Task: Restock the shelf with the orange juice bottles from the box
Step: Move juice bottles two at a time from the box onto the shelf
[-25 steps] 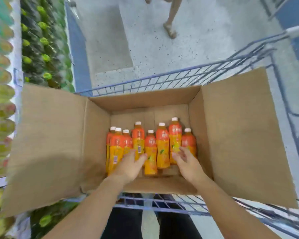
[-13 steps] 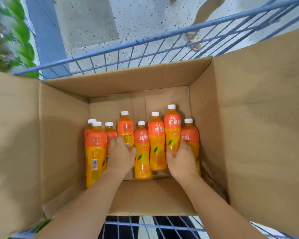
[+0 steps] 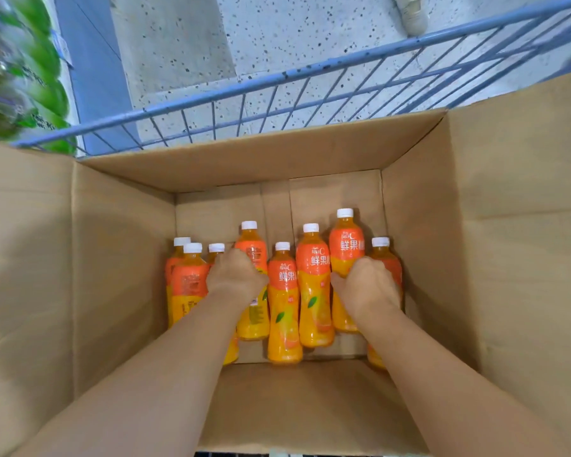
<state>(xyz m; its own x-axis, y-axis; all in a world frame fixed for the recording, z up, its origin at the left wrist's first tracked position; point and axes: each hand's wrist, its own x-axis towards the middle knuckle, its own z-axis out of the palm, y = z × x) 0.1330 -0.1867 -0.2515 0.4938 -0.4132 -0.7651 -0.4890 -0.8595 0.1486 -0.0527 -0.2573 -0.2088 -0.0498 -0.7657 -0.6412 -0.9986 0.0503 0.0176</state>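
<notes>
An open cardboard box [image 3: 119, 265] holds several orange juice bottles with white caps and orange labels, standing close together at its bottom. My left hand [image 3: 234, 275] is curled round one bottle [image 3: 253, 321] left of the middle. My right hand [image 3: 366, 288] grips the tallest-looking bottle [image 3: 345, 249] on the right side. Two bottles [image 3: 282, 308] stand untouched between my hands. More bottles [image 3: 188, 285] stand against the box's left wall, and one [image 3: 384, 255] is by the right wall.
The box sits in a blue wire cart [image 3: 277, 90]. Its flaps [image 3: 524, 192] stand up on both sides. Green-labelled bottles on a shelf [image 3: 17, 80] are blurred at the far left. A person's shoe [image 3: 411, 13] is on the speckled floor beyond the cart.
Both hands went down from above the bottles into the box and closed round one bottle each. The view moved closer over the box.
</notes>
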